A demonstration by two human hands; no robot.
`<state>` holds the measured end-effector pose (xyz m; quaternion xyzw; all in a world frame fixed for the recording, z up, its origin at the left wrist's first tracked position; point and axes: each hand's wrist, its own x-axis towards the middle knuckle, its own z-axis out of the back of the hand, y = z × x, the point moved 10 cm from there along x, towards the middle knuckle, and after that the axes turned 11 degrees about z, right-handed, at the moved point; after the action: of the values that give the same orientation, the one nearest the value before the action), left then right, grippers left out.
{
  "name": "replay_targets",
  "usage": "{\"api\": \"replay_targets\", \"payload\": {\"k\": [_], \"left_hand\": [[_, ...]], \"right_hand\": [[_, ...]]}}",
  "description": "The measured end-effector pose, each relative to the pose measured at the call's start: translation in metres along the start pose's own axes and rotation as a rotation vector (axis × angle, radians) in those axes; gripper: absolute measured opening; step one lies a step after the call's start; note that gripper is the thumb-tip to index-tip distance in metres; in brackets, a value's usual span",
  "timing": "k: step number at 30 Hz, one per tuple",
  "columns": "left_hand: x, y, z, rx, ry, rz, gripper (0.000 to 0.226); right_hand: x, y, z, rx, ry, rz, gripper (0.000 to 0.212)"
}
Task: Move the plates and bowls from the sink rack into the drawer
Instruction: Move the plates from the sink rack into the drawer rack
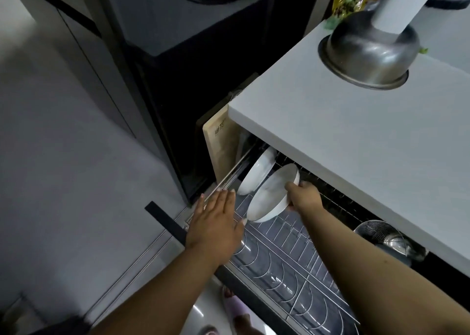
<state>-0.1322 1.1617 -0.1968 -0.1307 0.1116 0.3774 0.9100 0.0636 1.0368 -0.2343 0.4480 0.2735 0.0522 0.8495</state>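
Here, at the left, the left hand [215, 222] is held flat, its fingers [223, 199] straight and close together, nothing gripped, beside the rail at the drawer's [292, 271] left edge; whether it touches the rail cannot be told. Just to its right, one white bowl [257, 174] is already stood on edge in the far slots of the wire rack [300, 235], near a wooden board [221, 146] propped at the drawer's far left corner. In front of it a second white bowl [272, 194] is held tilted over the wires by the right hand [304, 196], whose fingers [292, 187] are curled over the rim at its right side, pinching it. The bowl is judged stiff, glazed and probably slippery, moderately heavy and breakable, so the rim is best gripped with thumb inside and fingers outside, and it should be lowered between the wires, not dropped. Further right, a metal strainer [379, 235] is seen deep in the drawer, and an upturned steel bowl [366, 52] rests on the table [330, 131] above.
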Motion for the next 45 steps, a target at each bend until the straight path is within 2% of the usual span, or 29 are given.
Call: {"api": "replay_targets", "payload": {"k": [6, 9, 12, 14, 17, 25, 29, 32, 38, 41, 45], "left_hand": [[0.0, 0.002, 0.004, -0.065, -0.016, -0.003, 0.072], [-0.001, 0.003, 0.004, -0.088, -0.011, -0.002, 0.073], [0.0, 0.003, 0.004, -0.092, -0.021, -0.007, 0.077], [0.0, 0.003, 0.004, -0.092, -0.031, -0.007, 0.084], [0.001, 0.005, 0.0, -0.11, -0.027, -0.003, 0.084], [0.003, 0.007, -0.003, -0.156, -0.017, 0.013, 0.086], [0.001, 0.008, 0.002, -0.175, -0.049, 0.02, 0.085], [0.001, 0.008, 0.003, -0.18, -0.049, 0.02, 0.086], [0.002, 0.008, 0.006, -0.199, -0.042, 0.047, 0.083], [0.003, 0.008, 0.005, -0.194, 0.003, 0.061, 0.075], [0.0, 0.006, 0.007, -0.191, 0.049, 0.067, 0.066]], "right_hand": [[0.022, 0.002, -0.012, -0.072, 0.01, -0.014, 0.046], [0.03, 0.006, -0.014, -0.13, 0.002, -0.018, 0.029], [0.04, 0.01, -0.016, -0.155, -0.021, -0.022, 0.025], [0.048, 0.013, -0.021, -0.201, 0.005, -0.01, 0.029], [0.059, 0.016, -0.032, -0.261, 0.05, -0.005, 0.037], [0.072, 0.027, -0.051, -0.342, 0.103, 0.0, 0.04], [0.08, 0.032, -0.06, -0.399, 0.13, 0.052, 0.035], [0.085, 0.029, -0.065, -0.443, 0.159, 0.038, 0.046], [0.069, 0.017, -0.057, -0.394, 0.137, -0.002, 0.057], [0.048, 0.008, -0.055, -0.338, 0.2, 0.035, 0.07], [0.009, 0.003, -0.042, -0.402, 0.275, 0.118, 0.053]]}}
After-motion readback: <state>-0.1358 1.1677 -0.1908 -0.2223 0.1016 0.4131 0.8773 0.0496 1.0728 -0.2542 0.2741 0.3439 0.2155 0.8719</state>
